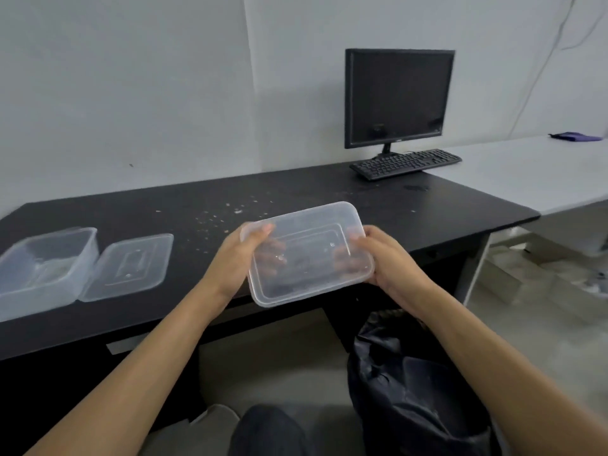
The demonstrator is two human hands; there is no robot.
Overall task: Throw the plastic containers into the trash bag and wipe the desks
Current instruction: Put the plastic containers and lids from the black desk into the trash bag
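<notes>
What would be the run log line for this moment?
left hand, right hand: grip clear container | trash bag: floor, right | desk: crumbs

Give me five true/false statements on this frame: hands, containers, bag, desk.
1. The left hand and right hand both hold the clear container. True.
2. The trash bag sits on the black desk. False: it stands on the floor beside the desk.
3. Crumbs lie scattered on the black desk. True.
4. The monitor is lit. False: its screen is dark.
5. No other container is on the desk. False: a second container and a loose lid lie at its left.
</notes>
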